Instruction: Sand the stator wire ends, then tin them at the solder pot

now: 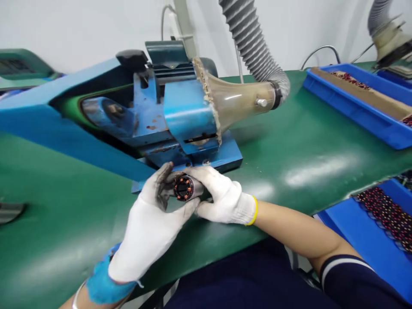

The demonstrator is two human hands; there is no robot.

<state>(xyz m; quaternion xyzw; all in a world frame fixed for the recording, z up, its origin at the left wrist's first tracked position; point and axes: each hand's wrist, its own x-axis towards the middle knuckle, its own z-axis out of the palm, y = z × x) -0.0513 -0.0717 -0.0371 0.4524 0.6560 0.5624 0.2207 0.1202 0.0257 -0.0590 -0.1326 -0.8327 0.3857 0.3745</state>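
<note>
A short metal cylinder lies between my two gloved hands, just in front of the blue machine. Its dark end, ringed with several copper-coloured spots, faces toward the lower left. My left hand, in a white glove with blackened fingertips, wraps round the left side of the cylinder, thumb below and fingers above. From the right, my right hand, in a white glove with a yellow cuff edge, grips the cylinder's other side between thumb and fingers. Both hands are close to the base of the machine.
The blue belt machine fills the upper left, with a funnel and grey hose on its right. Blue trays of parts stand at the right, one lower down. A metal piece lies at the left edge.
</note>
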